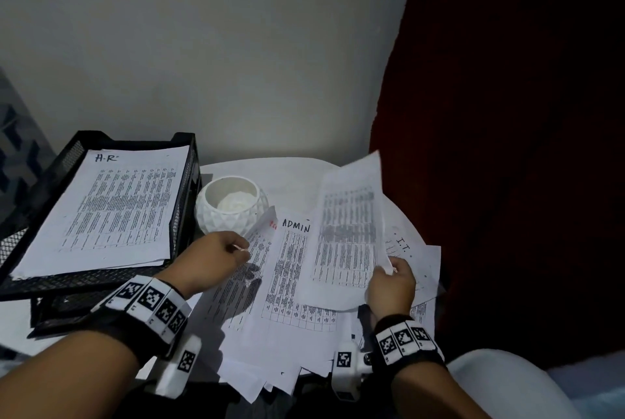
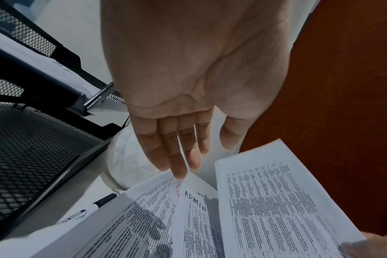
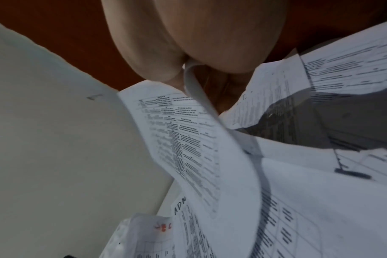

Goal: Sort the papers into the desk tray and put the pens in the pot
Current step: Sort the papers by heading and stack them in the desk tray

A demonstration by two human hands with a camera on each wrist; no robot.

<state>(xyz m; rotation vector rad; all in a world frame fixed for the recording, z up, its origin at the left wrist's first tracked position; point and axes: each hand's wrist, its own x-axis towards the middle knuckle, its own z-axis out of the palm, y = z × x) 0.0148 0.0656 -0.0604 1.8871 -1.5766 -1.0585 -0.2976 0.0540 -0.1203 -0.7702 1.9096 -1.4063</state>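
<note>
A black mesh desk tray (image 1: 189, 161) stands at the left, with a sheet marked "H.R" (image 1: 111, 209) in its top tier. Loose printed papers cover the round white table (image 1: 291, 172), among them one headed "ADMIN" (image 1: 291, 270) and one headed "I.T." (image 1: 400, 246). My right hand (image 1: 389, 270) pinches the lower corner of a raised sheet (image 1: 348, 226), its thumb and fingers closed on the paper's edge (image 3: 186, 69). My left hand (image 2: 181, 172) has straight fingers, and a fingertip touches the top edge of a sheet with red lettering (image 2: 144, 209). The white faceted pot (image 1: 230, 205) holds no pens. A black-capped pen (image 2: 104, 200) pokes out from under the papers.
A dark red curtain (image 1: 507, 148) hangs close on the right and a pale wall lies behind. A white chair edge (image 1: 500, 381) shows at the bottom right. Some papers overhang the table's near edge (image 1: 263, 381). The tray has a lower tier (image 1: 67, 310).
</note>
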